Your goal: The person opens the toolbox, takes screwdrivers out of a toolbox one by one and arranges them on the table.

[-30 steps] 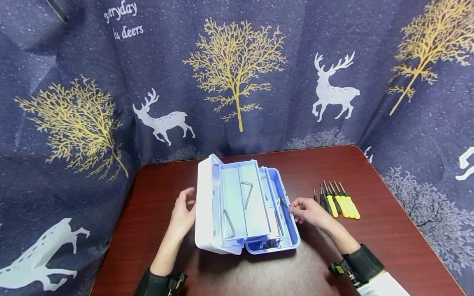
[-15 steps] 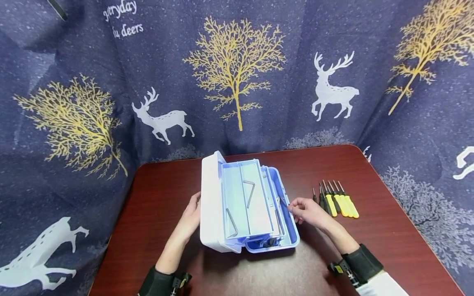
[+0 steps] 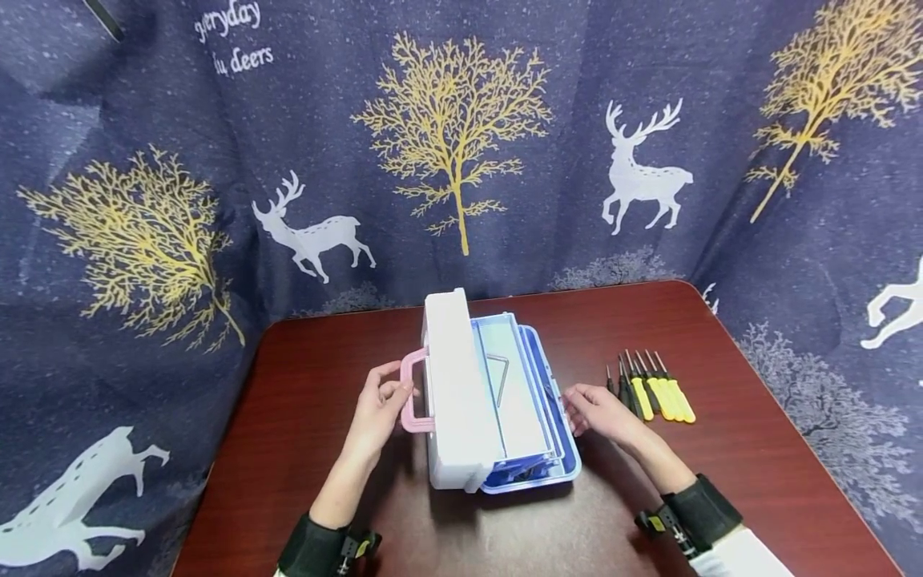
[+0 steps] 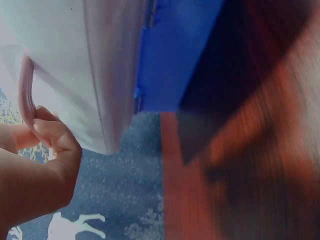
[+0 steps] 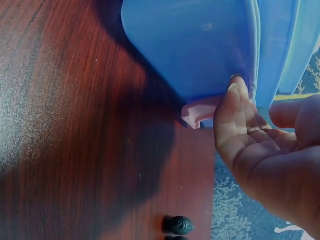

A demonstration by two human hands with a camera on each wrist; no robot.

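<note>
A toolbox with a white lid (image 3: 456, 393) and a blue base (image 3: 535, 483) stands on the table, its lid partway over the trays. My left hand (image 3: 378, 410) holds the lid's pink handle (image 3: 406, 393); in the left wrist view, thumb and fingers pinch that handle (image 4: 25, 92). On the upper tray (image 3: 530, 429) lies a bent hex key (image 3: 502, 375). My right hand (image 3: 604, 413) is at the base's right side. In the right wrist view its fairly straight fingers (image 5: 232, 107) touch the blue wall near a pink latch (image 5: 197, 111). The lid hides the left part of the trays.
Several screwdrivers (image 3: 659, 397), with yellow or black handles, lie in a row right of my right hand. The brown table (image 3: 324, 353) ends at a dark blue curtain (image 3: 505, 264) printed with deer and trees.
The lid has swung up and rightward over the trays, bringing its pink handle into view. My left hand has moved right and now grips that handle. The right hand has stayed nearly in place.
</note>
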